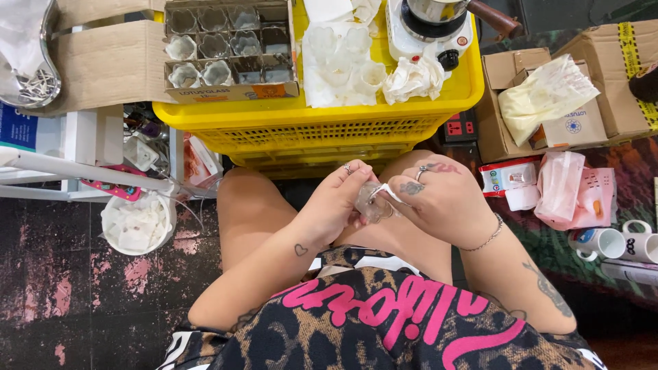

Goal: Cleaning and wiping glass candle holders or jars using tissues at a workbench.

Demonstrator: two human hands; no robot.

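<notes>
My left hand (337,202) and my right hand (445,202) meet over my lap, both closed around a small clear glass cup (370,201). A thin white strip runs from the cup under my right thumb. Just beyond my knees stands a yellow plastic crate (308,130). On top of it lie white paper wrappings (343,58), a cardboard box with dividers (229,48) holding several small glass cups, and a small white electric hotplate (432,31) with a metal pot.
A white bucket (137,226) of crumpled paper sits on the dark floor at left, beside a white shelf frame (75,171). Cardboard boxes (541,96), a pink plastic bag (569,192) and two white mugs (620,241) lie at right.
</notes>
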